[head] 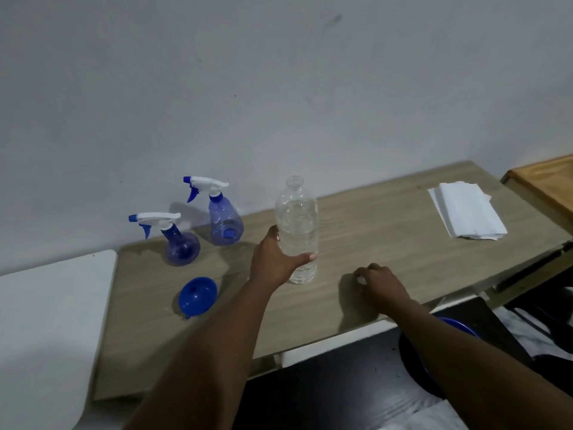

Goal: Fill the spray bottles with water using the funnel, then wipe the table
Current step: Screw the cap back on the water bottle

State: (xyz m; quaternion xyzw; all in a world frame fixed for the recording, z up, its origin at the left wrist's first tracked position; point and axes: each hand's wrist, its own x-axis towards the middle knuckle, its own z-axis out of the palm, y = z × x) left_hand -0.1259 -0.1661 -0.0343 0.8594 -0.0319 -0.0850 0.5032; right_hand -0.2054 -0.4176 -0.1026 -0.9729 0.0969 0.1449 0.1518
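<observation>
Our left hand [273, 259] wraps the water bottle [296, 225] low; our right hand [379, 282] curls at three o'clock, contents unclear; we should seat the funnel [198, 295], at eight o'clock, before pouring.

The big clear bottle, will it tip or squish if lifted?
The clear bottle is tall and narrow, so it could tip if bumped. Its thin ribbed plastic probably dents where the left hand grips. Its cap looks off and it seems mostly full, so likely heavy.
</observation>
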